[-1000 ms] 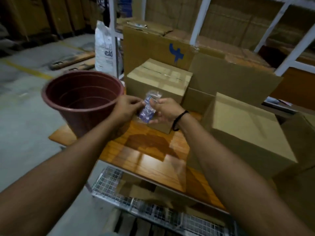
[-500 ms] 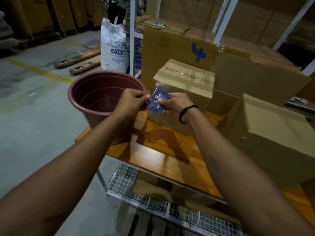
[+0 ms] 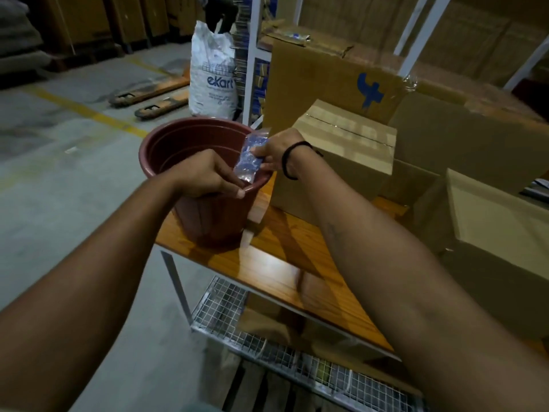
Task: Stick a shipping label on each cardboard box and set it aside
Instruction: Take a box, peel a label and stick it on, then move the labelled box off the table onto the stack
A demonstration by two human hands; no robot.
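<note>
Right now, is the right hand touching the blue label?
Touching. The head view shows the right hand pinching the upper end of the blue label between thumb and fingers, with no gap, above the brown pot.

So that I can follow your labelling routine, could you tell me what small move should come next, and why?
Probably carry the blue label across to the taped box, whose top shows no label yet. The left hand and right hand both pinch it over the bucket rim.
</note>
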